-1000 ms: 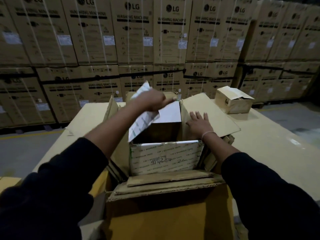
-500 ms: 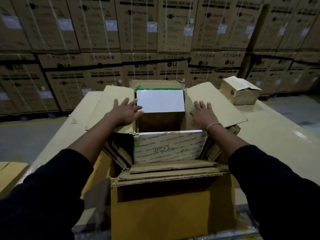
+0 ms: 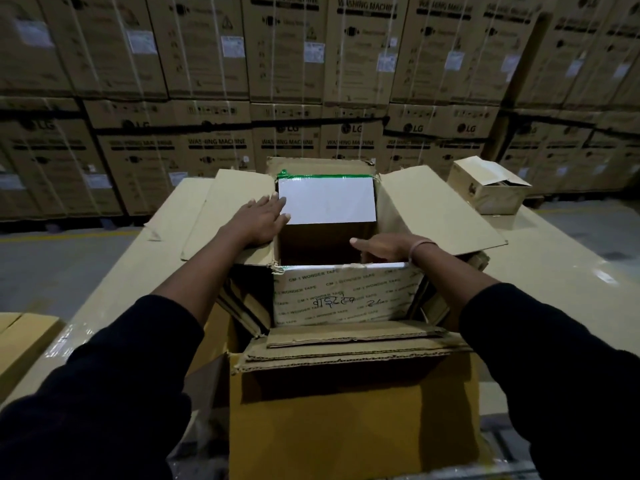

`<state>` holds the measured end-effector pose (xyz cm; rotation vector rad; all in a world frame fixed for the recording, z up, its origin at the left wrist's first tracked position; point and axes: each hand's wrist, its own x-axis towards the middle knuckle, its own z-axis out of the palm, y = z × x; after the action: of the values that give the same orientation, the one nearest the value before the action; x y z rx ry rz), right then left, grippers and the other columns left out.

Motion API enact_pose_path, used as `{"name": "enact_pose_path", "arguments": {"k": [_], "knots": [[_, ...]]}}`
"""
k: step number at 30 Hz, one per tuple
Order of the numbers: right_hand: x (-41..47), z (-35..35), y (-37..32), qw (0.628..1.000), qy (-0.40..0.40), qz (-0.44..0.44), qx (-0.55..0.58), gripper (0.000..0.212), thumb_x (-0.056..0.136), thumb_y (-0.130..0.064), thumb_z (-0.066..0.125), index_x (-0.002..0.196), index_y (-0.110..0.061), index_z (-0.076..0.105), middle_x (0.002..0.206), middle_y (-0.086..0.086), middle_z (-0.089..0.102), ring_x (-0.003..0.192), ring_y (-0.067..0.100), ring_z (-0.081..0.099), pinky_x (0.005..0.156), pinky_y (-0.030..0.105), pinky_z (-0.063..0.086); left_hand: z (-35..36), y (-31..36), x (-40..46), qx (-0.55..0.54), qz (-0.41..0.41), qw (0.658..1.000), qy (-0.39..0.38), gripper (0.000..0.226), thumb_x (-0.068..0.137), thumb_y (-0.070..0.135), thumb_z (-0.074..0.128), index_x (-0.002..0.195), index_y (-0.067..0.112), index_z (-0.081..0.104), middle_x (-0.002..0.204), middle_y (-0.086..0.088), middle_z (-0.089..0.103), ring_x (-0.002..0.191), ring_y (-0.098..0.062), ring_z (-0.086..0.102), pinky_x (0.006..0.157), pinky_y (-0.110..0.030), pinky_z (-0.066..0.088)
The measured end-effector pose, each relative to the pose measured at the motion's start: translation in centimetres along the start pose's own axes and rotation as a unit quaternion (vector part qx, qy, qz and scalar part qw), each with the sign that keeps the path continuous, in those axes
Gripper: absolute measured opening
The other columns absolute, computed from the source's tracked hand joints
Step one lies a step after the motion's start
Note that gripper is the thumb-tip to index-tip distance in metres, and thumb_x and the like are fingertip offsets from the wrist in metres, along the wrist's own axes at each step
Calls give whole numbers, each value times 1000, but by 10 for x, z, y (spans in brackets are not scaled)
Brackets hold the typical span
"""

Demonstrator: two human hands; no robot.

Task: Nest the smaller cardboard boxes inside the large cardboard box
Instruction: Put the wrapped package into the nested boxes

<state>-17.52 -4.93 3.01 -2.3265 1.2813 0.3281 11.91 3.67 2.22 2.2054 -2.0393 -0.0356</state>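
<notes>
The right hand (image 3: 382,247) has left the opened right flap and now reaches into the white-lined, tape-printed inner cardboard box (image 3: 343,296), fingers extended, gripping nothing visible, while the left hand (image 3: 261,220) still presses flat, fingers straight, on the left flap. That box sits upright, flaps spread, nested among flattened layers inside the large brown cardboard box (image 3: 353,424) on the bench (image 3: 571,289), so nesting looks well along.

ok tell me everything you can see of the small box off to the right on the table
The small cardboard box is plain brown corrugated board, standing apart on the pale table top at the far right, in front of the stacked washing machine cartons. Its top flaps lie loosely folded, one lifted with a dark gap beneath. A small dark mark shows on its near side. Nothing touches it.
</notes>
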Motion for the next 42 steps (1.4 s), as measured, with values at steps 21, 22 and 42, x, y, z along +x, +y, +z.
{"name": "enact_pose_path", "arguments": {"k": [21, 22, 42], "knots": [[-101, -57, -14, 996, -18, -46, 73, 70, 85, -73, 57, 134, -23, 62, 121, 6, 71, 113, 24, 68, 98, 42, 54, -14, 11, -2, -56, -2, 998, 1, 64, 109, 50, 21, 155, 9, 38, 166, -17, 25, 153, -29, 22, 119, -45, 24], [-92, -25, -12, 998, 5, -57, 32, 78, 83, -85, 48, 131, -26, 64, 124, -1, 69, 115, 17, 65, 98, 37, 50, -9, 8, 1, -42, 5, 999, -6, 64, 109, 51, 23, 153, 8, 39, 166, -17, 24, 154, -28, 21, 120, -45, 24], [78, 0, -30, 978, -136, 38, -155, 94, 96, -68, 53, 167, -30, 4, 173, -1, -14, 160, 27, -10, 126, 53, 5, 11, 0, 5, 25, -40, 998, 29, 64, 110, 40, 25, 162, 5, 11, 170, -16, 3, 158, -27, 3, 126, -42, 4]]}}
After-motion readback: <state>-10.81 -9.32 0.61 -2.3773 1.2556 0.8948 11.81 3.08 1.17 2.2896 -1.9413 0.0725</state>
